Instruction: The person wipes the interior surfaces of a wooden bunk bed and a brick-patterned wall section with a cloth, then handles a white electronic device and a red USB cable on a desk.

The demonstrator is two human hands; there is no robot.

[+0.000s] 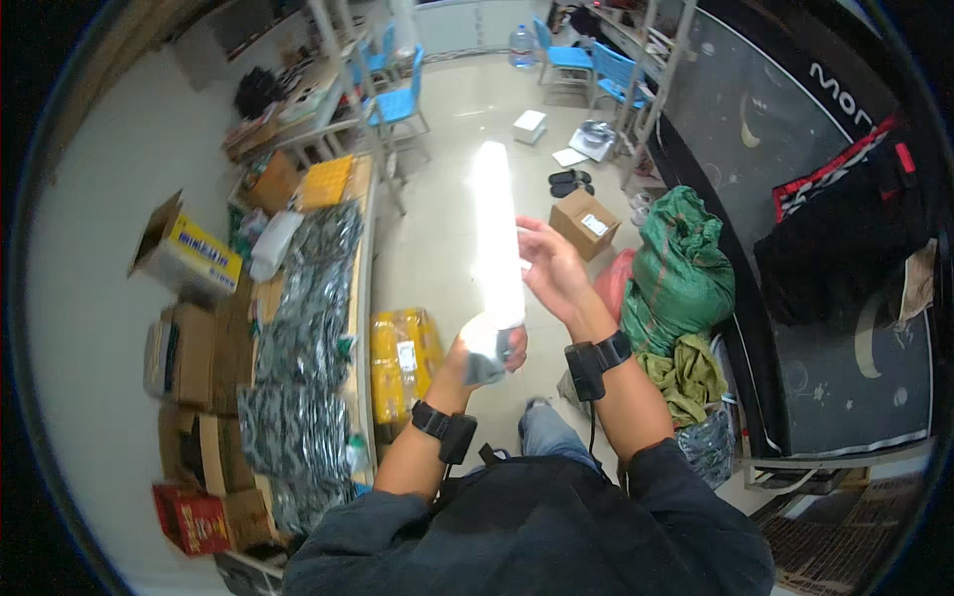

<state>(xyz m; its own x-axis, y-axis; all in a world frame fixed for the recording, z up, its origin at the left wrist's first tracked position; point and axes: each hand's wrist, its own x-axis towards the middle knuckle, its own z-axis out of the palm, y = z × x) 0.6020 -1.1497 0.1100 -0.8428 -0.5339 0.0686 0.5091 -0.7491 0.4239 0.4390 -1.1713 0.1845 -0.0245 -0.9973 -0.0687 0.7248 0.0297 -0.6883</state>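
A long, glowing white lamp tube (497,228) stands up in front of me, so bright that its surface detail is washed out. Its grey-white lower end is gripped in my left hand (458,366), with fingertips showing on the right side of it. My right hand (556,268) is raised beside the middle of the tube with its fingers apart. A small white bit shows by its fingers; I cannot tell whether they touch the tube. Both wrists wear black bands with small boxes.
On the left, a long table holds grey patterned plastic packages (308,328). A yellow-taped box (405,363) stands on the floor beside it. To the right are a green sack (681,268), a cardboard box (584,224) and black slippers (570,184). Blue chairs (399,102) stand farther off.
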